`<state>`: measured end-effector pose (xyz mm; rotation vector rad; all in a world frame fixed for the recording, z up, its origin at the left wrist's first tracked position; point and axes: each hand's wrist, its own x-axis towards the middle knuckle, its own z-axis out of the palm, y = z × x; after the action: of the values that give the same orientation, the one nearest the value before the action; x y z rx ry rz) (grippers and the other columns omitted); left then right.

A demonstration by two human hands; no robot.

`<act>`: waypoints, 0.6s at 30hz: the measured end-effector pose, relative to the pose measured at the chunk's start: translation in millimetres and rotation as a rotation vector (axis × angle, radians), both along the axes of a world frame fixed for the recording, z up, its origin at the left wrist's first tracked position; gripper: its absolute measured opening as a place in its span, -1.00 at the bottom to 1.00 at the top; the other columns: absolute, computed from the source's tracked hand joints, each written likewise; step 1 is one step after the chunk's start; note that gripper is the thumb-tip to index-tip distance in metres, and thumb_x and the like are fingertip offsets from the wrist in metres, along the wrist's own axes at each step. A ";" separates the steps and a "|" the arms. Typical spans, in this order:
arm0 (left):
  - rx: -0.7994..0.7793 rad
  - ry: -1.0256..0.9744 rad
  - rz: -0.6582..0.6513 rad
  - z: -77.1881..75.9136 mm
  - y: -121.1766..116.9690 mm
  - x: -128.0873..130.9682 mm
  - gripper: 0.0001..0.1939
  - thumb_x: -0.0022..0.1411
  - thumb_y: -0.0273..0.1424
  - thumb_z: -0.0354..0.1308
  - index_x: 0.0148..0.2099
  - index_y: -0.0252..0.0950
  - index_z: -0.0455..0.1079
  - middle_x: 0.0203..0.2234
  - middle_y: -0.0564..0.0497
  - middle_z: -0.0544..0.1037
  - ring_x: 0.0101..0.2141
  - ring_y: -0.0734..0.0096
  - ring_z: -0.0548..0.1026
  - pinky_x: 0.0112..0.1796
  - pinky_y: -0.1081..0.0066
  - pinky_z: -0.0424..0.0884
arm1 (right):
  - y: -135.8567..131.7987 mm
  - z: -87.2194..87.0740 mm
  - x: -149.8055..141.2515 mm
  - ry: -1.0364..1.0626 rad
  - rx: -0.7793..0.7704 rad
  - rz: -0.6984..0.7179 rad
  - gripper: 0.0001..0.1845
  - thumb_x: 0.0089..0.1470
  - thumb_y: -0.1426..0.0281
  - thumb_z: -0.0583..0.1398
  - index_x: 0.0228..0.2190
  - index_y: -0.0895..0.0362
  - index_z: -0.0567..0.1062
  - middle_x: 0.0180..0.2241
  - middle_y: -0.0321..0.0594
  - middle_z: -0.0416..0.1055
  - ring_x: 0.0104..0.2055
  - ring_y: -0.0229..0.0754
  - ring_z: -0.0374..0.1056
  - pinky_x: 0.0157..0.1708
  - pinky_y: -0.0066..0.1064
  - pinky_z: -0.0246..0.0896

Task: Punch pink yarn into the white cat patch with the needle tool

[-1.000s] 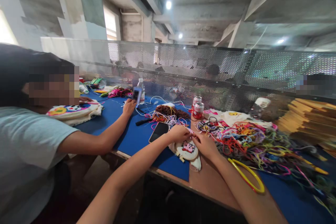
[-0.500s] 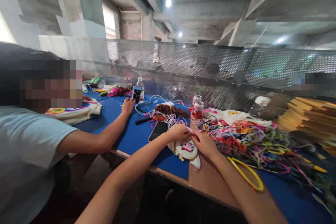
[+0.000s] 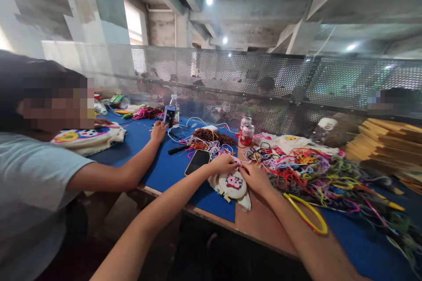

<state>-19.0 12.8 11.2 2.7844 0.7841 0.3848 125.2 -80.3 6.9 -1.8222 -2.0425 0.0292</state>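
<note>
An embroidery hoop (image 3: 234,192) with cream cloth lies near the table's front edge, a pink and red figure stitched on it. Just beyond its far rim, my left hand (image 3: 223,164) and my right hand (image 3: 256,178) meet, fingertips pinched close together. A strand of pale pink yarn (image 3: 236,160) shows at the fingertips of both hands; its ends are hidden. Loose cream cloth hangs out from under the hoop. Left of my left hand, a dark-screened phone (image 3: 198,162) lies flat on the blue table cover.
A tangled heap of coloured yarn (image 3: 305,164) spreads to the right, with a yellow ring (image 3: 306,214) before it. Two drink cans (image 3: 246,135) stand behind. At left, a co-worker (image 3: 39,175) touches a propped phone (image 3: 169,115). A perforated metal screen (image 3: 211,70) runs behind.
The view has shifted slightly, moving the table things a little left and up. Both hands stay pinched together beyond the hoop, with only small finger movement.
</note>
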 end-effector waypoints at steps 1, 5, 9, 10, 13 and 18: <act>-0.005 0.010 -0.001 -0.3 0.1 0.2 -0.53 0.26 -0.29 -0.13 -0.56 -0.40 0.40 -0.70 0.06 0.35 -0.65 0.60 0.16 -0.57 0.51 0.00 | 0.2 -0.9 0.5 -0.008 -0.007 -0.008 -0.70 0.15 0.31 -0.03 -0.36 0.11 0.46 -0.40 -0.19 0.47 -0.33 -0.16 0.38 -0.43 -0.45 0.01; 0.077 0.057 0.043 1.0 -4.4 -0.8 -0.58 0.25 -0.28 -0.10 -0.48 -0.37 0.45 -0.61 0.01 0.45 -0.60 0.54 0.28 -0.56 0.51 0.03 | 0.1 -2.7 1.3 -0.023 -0.021 -0.013 -0.74 0.13 0.32 0.00 -0.32 0.11 0.47 -0.37 -0.19 0.48 -0.31 -0.16 0.38 -0.42 -0.45 0.01; 0.174 0.097 0.058 4.1 -9.9 -2.1 -0.66 0.23 -0.31 -0.07 -0.40 -0.31 0.49 -0.49 -0.04 0.53 -0.49 0.44 0.41 -0.52 0.51 0.11 | -0.6 -1.7 0.5 -0.027 -0.033 -0.010 -0.75 0.12 0.32 0.02 -0.29 0.10 0.47 -0.35 -0.19 0.49 -0.30 -0.15 0.39 -0.41 -0.45 0.02; 0.185 0.103 0.057 4.5 -10.4 -2.2 -0.66 0.23 -0.31 -0.07 -0.39 -0.31 0.49 -0.47 -0.04 0.54 -0.48 0.43 0.42 -0.51 0.52 0.13 | -0.6 -1.5 0.3 -0.026 -0.033 -0.013 -0.75 0.12 0.32 0.02 -0.29 0.10 0.47 -0.35 -0.19 0.49 -0.29 -0.15 0.39 -0.40 -0.45 0.02; 0.202 0.102 0.059 4.3 -10.6 -2.0 -0.66 0.22 -0.31 -0.07 -0.39 -0.30 0.49 -0.46 -0.04 0.54 -0.46 0.41 0.44 -0.49 0.52 0.16 | -0.8 -1.5 0.0 -0.007 -0.028 -0.021 -0.75 0.12 0.33 0.03 -0.28 0.09 0.48 -0.35 -0.20 0.50 -0.30 -0.15 0.39 -0.40 -0.45 0.02; 0.186 0.105 0.059 -0.6 -9.7 -0.8 -0.67 0.22 -0.31 -0.07 -0.39 -0.30 0.49 -0.47 -0.05 0.54 -0.45 0.39 0.45 -0.46 0.51 0.22 | -1.7 -0.4 0.1 0.018 -0.036 0.011 -0.75 0.11 0.34 0.02 -0.35 0.11 0.49 -0.38 -0.20 0.49 -0.34 -0.17 0.37 -0.45 -0.45 0.00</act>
<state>-19.7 3.1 10.6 2.9803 0.8991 0.3399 125.3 -81.9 6.4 -1.8258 -2.0525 0.0859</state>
